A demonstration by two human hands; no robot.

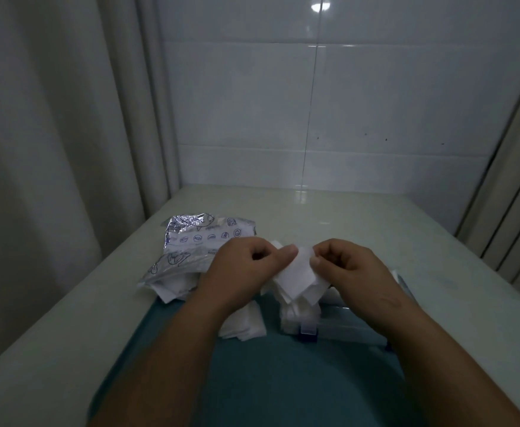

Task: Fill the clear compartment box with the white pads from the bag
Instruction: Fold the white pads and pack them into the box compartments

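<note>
Above the near middle of the pale table (375, 217), both hands meet over one white pad (298, 274). The left hand (246, 266) comes in from the lower left with its fingers curled under and its thumb pressed on the pad's upper left edge. The right hand (351, 269) mirrors it, pinching the upper right edge between thumb and curled fingers, so each hand grips the same pad. The pad is a thin, soft, squarish sheet, matt and slightly limp, hanging corner-down.

Below it I see a stack of pads (298, 312) at the left end of the clear compartment box (348, 323), a hard transparent plastic box with a blue latch (308, 331) on its near wall (the right forearm hides most of it). A second loose pile (248, 325) lies just left of the box on the teal mat (283, 380). The bag (197, 241), crinkled shiny film printed with dark blue drawings, lies at the left with more sheets (172, 288) spilling from its near mouth.

I count two hands, one bag, one box, three heaps; single pads I cannot count.
</note>
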